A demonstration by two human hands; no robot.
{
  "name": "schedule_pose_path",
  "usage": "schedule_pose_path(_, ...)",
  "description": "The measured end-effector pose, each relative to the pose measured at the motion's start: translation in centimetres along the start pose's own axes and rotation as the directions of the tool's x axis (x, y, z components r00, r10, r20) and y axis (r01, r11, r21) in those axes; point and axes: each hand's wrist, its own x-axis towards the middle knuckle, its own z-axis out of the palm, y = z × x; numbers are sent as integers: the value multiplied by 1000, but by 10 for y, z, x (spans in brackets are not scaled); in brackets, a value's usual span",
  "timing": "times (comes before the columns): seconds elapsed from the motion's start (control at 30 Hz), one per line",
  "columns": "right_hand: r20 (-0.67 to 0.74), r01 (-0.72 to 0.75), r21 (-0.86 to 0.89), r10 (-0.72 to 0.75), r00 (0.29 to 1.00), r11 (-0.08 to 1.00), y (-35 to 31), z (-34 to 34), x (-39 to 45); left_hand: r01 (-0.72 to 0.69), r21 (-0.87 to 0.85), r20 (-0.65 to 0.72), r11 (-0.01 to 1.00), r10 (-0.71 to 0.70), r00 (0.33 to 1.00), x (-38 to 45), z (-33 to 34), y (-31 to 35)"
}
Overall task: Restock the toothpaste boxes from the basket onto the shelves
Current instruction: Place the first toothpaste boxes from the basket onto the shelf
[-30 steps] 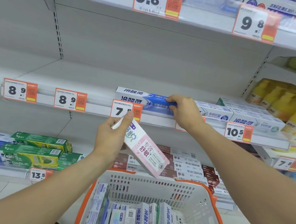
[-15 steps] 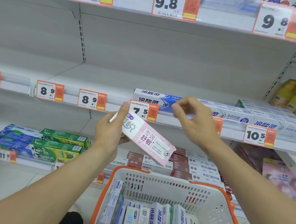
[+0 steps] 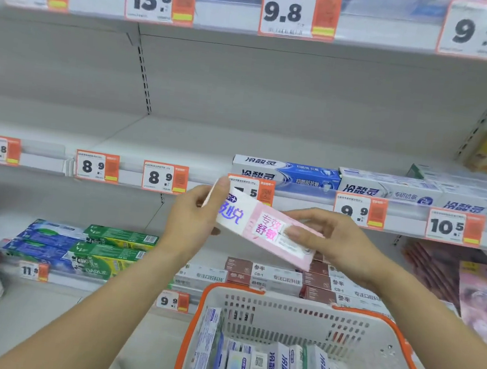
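Both hands now hold the pink toothpaste box (image 3: 264, 228) above the basket (image 3: 375, 345). The left hand (image 3: 190, 218) grips its upper end, and the right hand (image 3: 332, 241), which a second ago was at the blue box (image 3: 285, 172) on the middle shelf (image 3: 163, 137), has come back to pinch the lower end. That blue box lies shelved above the basket, so the pink one looks next in line. Several more boxes (image 3: 277, 368) stand upright inside the basket, so much restocking remains.
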Motion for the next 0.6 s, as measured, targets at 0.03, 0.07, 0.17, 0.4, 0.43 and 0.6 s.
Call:
schedule_pose_path(0.03,-62,10,-5,-10,998,1000,-2,0,3,-52,97,36,994,49,998,11,-7,-1)
schedule_pose_path(0.07,-114,19,-15,-20,993,1000,-5,1,7,-96,149,70,984,86,994,22,-12,-1)
schedule_pose_path(0.17,-137,43,-147,-63,989,988,-20,3,26,-171,162,137,972,150,979,45,-23,-9)
schedule_pose_path(0.4,-231,160,-289,-231,945,944,-64,45,106,-285,288,2,914,297,955,94,-90,-24)
schedule_pose_path(0.43,-256,180,-300,-261,931,937,-68,51,121,-303,376,-45,875,344,938,103,-105,-30)
schedule_pose_path(0.6,-248,247,-424,-373,894,872,-79,75,188,-320,747,24,582,459,888,143,-170,-68)
